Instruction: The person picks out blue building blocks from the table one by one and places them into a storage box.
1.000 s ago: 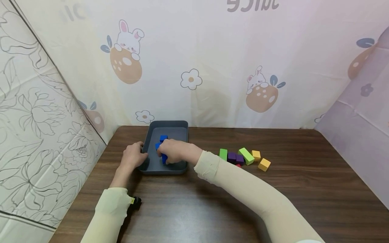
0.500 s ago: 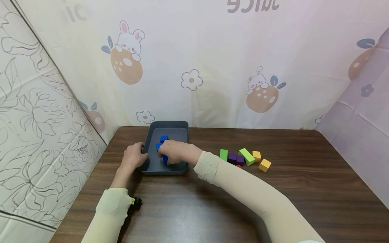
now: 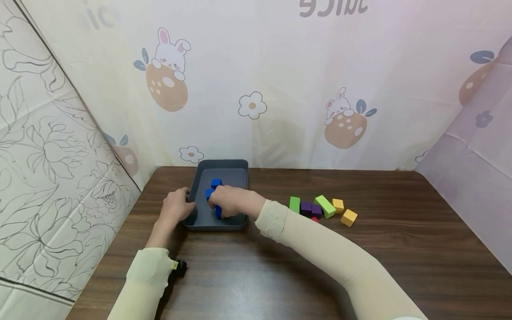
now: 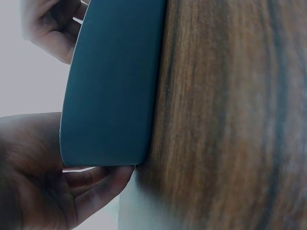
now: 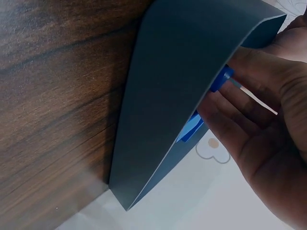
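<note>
A dark grey rectangular tray (image 3: 236,177) lies on the wooden table near the back wall. My left hand (image 3: 175,207) holds its left side, thumb at the rim and fingers along the outer wall (image 4: 112,86), as the left wrist view shows. Inside the tray my right hand (image 3: 229,200) pinches a blue block (image 3: 218,211), partly hidden under the fingers. Just beyond that hand are two more blue blocks, a far one (image 3: 216,182) and a nearer one (image 3: 209,193). The right wrist view catches blue (image 5: 222,79) between thumb and fingers over the tray's front wall.
Right of the tray lie loose blocks: a green one (image 3: 294,204), a light green one (image 3: 325,206), two purple ones (image 3: 306,208) and two yellow ones (image 3: 349,218). A red block (image 3: 314,219) is mostly hidden by the right sleeve. A printed curtain (image 3: 256,133) borders the table's back.
The right hand and the blue block under it have shifted very slightly to the right. The left hand and the tray hold nearly the same place.
</note>
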`<state>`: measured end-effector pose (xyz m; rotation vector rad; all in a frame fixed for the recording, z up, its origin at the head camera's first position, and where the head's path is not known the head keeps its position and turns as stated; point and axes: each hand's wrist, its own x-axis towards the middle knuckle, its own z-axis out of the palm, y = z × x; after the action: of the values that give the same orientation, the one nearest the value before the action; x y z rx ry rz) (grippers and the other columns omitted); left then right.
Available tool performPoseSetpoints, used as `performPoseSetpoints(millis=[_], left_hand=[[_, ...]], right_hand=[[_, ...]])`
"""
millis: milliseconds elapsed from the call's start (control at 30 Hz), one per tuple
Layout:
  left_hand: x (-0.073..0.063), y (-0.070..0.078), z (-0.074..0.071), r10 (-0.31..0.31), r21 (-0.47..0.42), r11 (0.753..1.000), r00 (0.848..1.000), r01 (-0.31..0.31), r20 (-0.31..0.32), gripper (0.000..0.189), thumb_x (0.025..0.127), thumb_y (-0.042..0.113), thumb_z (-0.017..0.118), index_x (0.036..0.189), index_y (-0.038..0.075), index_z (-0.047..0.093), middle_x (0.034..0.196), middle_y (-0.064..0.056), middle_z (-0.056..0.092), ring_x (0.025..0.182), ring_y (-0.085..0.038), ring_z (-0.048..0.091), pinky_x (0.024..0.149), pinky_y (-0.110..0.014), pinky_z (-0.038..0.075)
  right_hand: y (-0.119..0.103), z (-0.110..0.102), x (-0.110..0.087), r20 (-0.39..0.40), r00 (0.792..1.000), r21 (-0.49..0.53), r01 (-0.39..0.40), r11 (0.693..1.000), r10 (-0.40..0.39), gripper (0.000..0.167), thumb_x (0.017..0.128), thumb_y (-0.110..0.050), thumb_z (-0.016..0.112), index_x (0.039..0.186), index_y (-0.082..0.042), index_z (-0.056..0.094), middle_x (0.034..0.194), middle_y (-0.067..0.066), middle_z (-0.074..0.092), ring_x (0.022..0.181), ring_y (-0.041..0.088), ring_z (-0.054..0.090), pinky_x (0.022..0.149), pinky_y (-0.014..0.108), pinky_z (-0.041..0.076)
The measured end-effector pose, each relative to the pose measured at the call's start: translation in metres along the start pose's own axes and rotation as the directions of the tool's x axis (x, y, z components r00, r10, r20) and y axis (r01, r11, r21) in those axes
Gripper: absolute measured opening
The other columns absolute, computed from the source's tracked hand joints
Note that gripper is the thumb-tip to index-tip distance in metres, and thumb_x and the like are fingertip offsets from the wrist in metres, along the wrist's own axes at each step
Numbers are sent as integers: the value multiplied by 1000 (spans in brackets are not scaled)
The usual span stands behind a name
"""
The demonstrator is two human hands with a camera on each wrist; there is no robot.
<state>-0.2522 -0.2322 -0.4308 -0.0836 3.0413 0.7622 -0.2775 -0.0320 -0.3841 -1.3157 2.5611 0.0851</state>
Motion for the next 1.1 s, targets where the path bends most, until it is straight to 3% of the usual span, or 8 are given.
performPoseSetpoints(millis=[533,800,1100], left_hand=[[-1,1,0,4,-12,1000,1000,-4,-8,44,96,14,68,134,-8,63,119,-30,70,102,-45,67,92,-59,55],[1,0,0,1,-9,1000,1000,-1,1,45,96,14,67,135,-8,62,121,-30,70,105,-46,66,94,-60,54],[-1,1,0,2,0,1000,1000,-2,-2,47,96,14,67,136,-9,61,123,-31,69,107,-46,66,96,-61,53]], right_hand=[[4,0,-5,0,1000,32,0,999,0,40,93,-18,84,131,-16,74,129,6,72,108,16,69,96,34,58],[10,-2,-19,-66,997,49,31,998,-28,42,94,-18,82,134,-11,73,131,5,72,112,15,69,100,33,56],[16,-11,-48,-164,986,128,58,990,-36,41,94,-17,82,134,-11,72,129,7,73,116,16,67,103,34,54]])
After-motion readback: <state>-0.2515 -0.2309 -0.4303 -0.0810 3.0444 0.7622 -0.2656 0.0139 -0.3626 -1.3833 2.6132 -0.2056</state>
